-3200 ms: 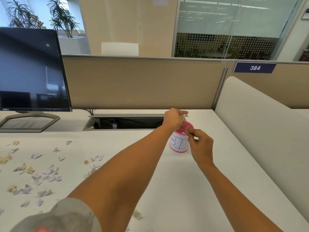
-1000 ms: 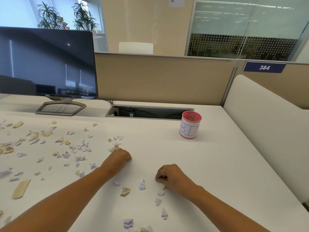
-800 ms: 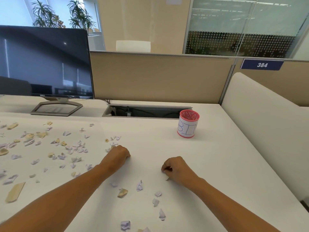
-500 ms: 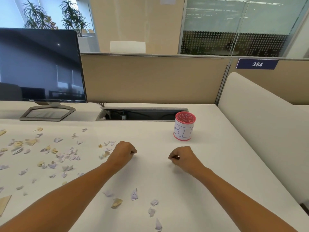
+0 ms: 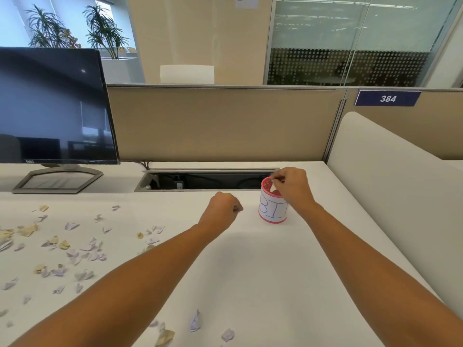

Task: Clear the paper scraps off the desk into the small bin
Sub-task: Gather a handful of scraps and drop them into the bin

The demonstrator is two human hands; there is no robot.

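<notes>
Our right hand (image 5: pixel 293 189) hangs over the mouth of the small bin (image 5: pixel 273 212). Its fingers (image 5: pixel 276 177) are curled, with thumb and forefinger pressed narrow on what looks like a pale scrap (image 5: pixel 276 181), though it is too small for us to be sure. Our left hand (image 5: pixel 221 209) makes a fist just left of the bin, not touching it. Its fingers curl tight and pinch a grey scrap (image 5: pixel 239 209) whose tip pokes out.

The bin stands upright towards the far right of the white surface (image 5: pixel 250 276), just in front of an open cable trough (image 5: pixel 200 181). Lilac and cream paper scraps (image 5: pixel 75 249) lie scattered over the left part of the surface, well apart from the bin, and a few more lie near the front edge between our forearms. A dark monitor (image 5: pixel 55 106) on a grey stand sits at the rear left. A beige partition (image 5: pixel 220 126) runs behind the surface and a white curved divider (image 5: pixel 390 196) closes its right side. Beyond them we see potted plants (image 5: pixel 75 31) by a window and a glass wall (image 5: pixel 350 41) with dotted frosting.

The bin has a pink rim and base and a white paper wrap with blue hand-drawn letters. We read "BI"; our right wrist hides the rest. The monitor's bezel says "DELL". A blue plate (image 5: pixel 387 98) on the partition reads "384".
</notes>
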